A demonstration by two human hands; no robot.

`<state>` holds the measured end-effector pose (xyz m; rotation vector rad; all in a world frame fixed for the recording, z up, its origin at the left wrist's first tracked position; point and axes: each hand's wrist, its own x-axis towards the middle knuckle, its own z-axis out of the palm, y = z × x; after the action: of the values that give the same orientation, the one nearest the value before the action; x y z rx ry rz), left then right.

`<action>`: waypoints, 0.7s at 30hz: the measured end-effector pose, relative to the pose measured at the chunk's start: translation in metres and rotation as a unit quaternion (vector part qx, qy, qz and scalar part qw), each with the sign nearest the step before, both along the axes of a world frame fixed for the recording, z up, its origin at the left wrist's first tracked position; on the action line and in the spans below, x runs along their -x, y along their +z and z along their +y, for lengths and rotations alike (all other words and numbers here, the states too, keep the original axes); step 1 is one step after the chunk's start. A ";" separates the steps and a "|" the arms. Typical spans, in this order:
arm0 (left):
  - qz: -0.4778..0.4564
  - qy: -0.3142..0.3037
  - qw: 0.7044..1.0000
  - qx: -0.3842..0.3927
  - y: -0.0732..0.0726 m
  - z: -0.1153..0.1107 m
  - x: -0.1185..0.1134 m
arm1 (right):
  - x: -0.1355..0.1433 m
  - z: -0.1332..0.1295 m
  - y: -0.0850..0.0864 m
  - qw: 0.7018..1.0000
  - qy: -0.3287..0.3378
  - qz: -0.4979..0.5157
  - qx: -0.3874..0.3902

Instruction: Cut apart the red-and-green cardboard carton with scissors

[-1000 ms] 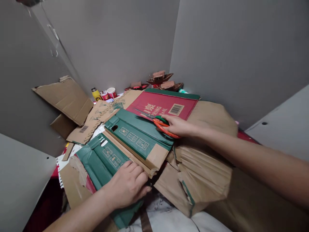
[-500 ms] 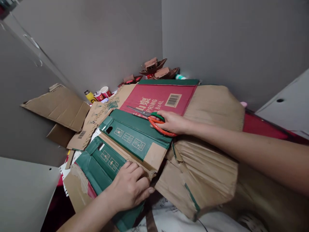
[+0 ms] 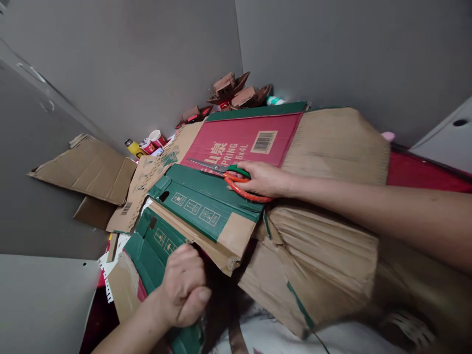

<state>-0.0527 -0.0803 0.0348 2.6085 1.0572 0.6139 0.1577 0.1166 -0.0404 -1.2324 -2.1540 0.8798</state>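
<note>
Left hand (image 3: 186,285) — now fist-curled, gripping green cardboard (image 3: 153,253) | right hand (image 3: 267,179) — scissors (image 3: 230,175)

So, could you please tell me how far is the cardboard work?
Done, it seems: the near green piece looks split along its side from the green panel. In hand: the left hand grips the near green piece; the right hand holds scissors, cutting nothing now. Left, perhaps: the red panel looks uncut. The total remaining is unclear.
</note>
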 end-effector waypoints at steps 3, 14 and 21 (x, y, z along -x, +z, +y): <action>-0.044 0.025 0.999 0.009 0.012 0.003 0.002 | 0.000 0.000 0.003 1.000 -0.003 0.001 0.013; 0.049 0.081 0.986 -0.134 -0.008 -0.008 -0.008 | -0.011 -0.019 0.038 0.994 -0.035 -0.035 -0.097; 0.053 0.107 0.976 -0.181 -0.008 -0.010 -0.006 | -0.034 -0.083 0.089 0.971 -0.001 0.204 0.127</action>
<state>-0.0467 -0.0898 0.0265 2.8833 1.3896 0.7902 0.1920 0.0340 0.0484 -1.0530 -1.7511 1.3134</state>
